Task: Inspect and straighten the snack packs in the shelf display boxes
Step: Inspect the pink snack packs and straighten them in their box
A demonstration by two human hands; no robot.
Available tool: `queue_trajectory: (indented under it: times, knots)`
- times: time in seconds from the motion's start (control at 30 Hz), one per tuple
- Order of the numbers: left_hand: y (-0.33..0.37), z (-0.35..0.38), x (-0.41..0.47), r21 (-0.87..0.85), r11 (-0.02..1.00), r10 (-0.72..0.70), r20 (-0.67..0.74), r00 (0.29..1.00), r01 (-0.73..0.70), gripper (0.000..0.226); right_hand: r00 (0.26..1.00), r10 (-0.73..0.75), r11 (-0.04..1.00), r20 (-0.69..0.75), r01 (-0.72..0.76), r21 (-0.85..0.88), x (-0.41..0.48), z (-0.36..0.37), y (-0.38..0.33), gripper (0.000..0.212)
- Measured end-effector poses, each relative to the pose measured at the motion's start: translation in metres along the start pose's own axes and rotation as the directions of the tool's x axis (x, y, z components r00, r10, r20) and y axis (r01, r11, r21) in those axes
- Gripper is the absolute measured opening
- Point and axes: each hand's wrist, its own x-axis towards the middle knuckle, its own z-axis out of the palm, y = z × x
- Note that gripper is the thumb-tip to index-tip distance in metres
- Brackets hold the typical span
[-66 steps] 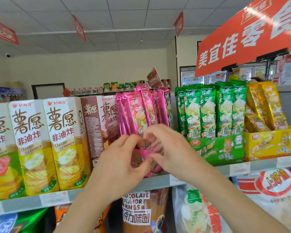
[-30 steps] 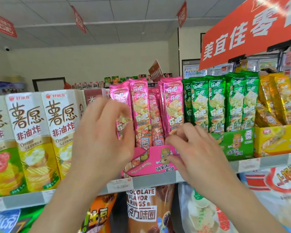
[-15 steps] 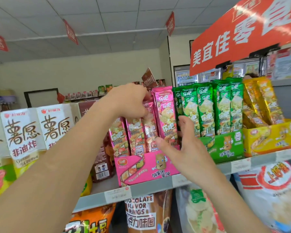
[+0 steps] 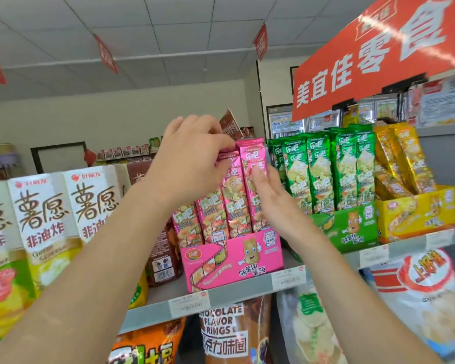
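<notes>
A pink display box stands on the shelf edge with several tall pink snack packs upright in it. My left hand reaches over the tops of the pink packs, its fingers curled round their upper ends. My right hand lies flat with straight fingers against the front of the rightmost pink pack. To the right stand a green display box with green packs and a yellow display box with yellow packs.
Tall white and yellow crisp cartons and a brown carton stand left of the pink box. Large snack bags hang on the shelf below. A red sign overhangs the upper right. Price tags sit on the shelf rail.
My left hand has stayed at the tops of the pink packs. My right hand has risen higher up the front of the rightmost pack. The view has moved closer.
</notes>
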Motion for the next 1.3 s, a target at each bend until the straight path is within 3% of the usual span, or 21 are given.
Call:
queue_trajectory:
  times: [0.13, 0.27, 0.4, 0.53, 0.7, 0.83, 0.97, 1.07, 1.17, 1.3]
  knots:
    - [0.018, 0.011, -0.046, -0.179, 0.978, -0.155, -0.273, 0.949, 0.108, 0.051, 0.915, -0.311, 0.889, -0.256, 0.185, -0.418, -0.016, 0.006, 0.007, 0.064]
    - [0.045, 0.034, -0.114, -0.267, 0.915, -0.379, -0.302, 0.875, 0.304, 0.065, 0.866, -0.415, 0.791, -0.28, 0.192, -0.58, -0.035, 0.005, 0.015, 0.064]
    - [0.055, 0.059, -0.144, -0.341, 0.848, -0.476, -0.152, 0.866, 0.407, 0.075, 0.886, -0.398, 0.789, -0.239, 0.197, -0.582, -0.056, 0.006, 0.028, 0.062]
    - [0.051, 0.068, -0.141, -0.411, 0.805, -0.517, -0.133, 0.846, 0.427, 0.069, 0.877, -0.422, 0.75, -0.23, 0.195, -0.632, -0.063, 0.007, 0.032, 0.056]
    - [0.046, 0.079, -0.138, -0.462, 0.789, -0.507, -0.117, 0.854, 0.405, 0.045, 0.9, -0.41, 0.636, -0.146, 0.167, -0.753, -0.066, -0.006, 0.032, 0.053]
    - [0.044, 0.082, -0.137, -0.459, 0.811, -0.467, -0.137, 0.873, 0.362, 0.036, 0.834, -0.495, 0.537, -0.244, 0.073, -0.841, -0.063, -0.034, 0.041, 0.038]
    - [0.049, 0.083, -0.137, -0.446, 0.81, -0.482, -0.135, 0.865, 0.381, 0.033, 0.882, -0.425, 0.446, -0.205, 0.006, -0.895, -0.061, -0.054, 0.055, 0.035]
    - [0.052, 0.081, -0.137, -0.475, 0.796, -0.489, -0.136, 0.862, 0.377, 0.027, 0.888, -0.454, 0.404, -0.072, 0.133, -0.905, -0.06, -0.068, 0.062, 0.029]
    - [0.054, 0.081, -0.134, -0.526, 0.756, -0.515, -0.11, 0.85, 0.39, 0.029, 0.853, -0.522, 0.456, 0.032, 0.311, -0.834, -0.053, -0.081, 0.063, 0.02]
    - [0.063, 0.081, -0.128, -0.531, 0.696, -0.58, -0.019, 0.814, 0.483, 0.033, 0.845, -0.524, 0.569, 0.107, 0.441, -0.694, -0.046, -0.092, 0.062, 0.019]
